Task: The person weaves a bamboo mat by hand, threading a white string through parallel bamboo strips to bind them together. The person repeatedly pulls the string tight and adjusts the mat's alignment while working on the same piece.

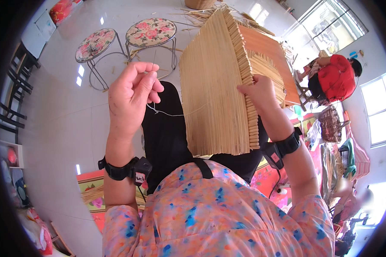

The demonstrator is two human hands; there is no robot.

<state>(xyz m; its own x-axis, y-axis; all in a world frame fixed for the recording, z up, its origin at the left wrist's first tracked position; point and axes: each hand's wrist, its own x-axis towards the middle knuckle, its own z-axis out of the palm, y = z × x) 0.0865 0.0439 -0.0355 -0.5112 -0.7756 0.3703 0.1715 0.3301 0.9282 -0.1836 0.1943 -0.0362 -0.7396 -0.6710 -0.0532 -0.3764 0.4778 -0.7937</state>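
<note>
A stiff panel of pale straw stalks (210, 94) stands tilted over my lap, its right edge a thick row of bundled or folded straw ends. My right hand (263, 92) grips that edge, thumb on the near face and the other fingers hidden behind. To the left of the panel, my left hand (135, 92) is raised, pinching a thin needle (154, 60) between thumb and forefinger, point upward. White thread (171, 115) hangs in a loop below the left hand and runs across to the panel's face.
Behind the panel is an orange-brown table (263, 38) with more straw work. Two floral round stools, one (151, 32) nearer the middle and another (95, 44) further left, stand ahead. Loose straw (193, 17) lies on the floor. A person in red (336, 79) sits at right, near a wicker basket (330, 124).
</note>
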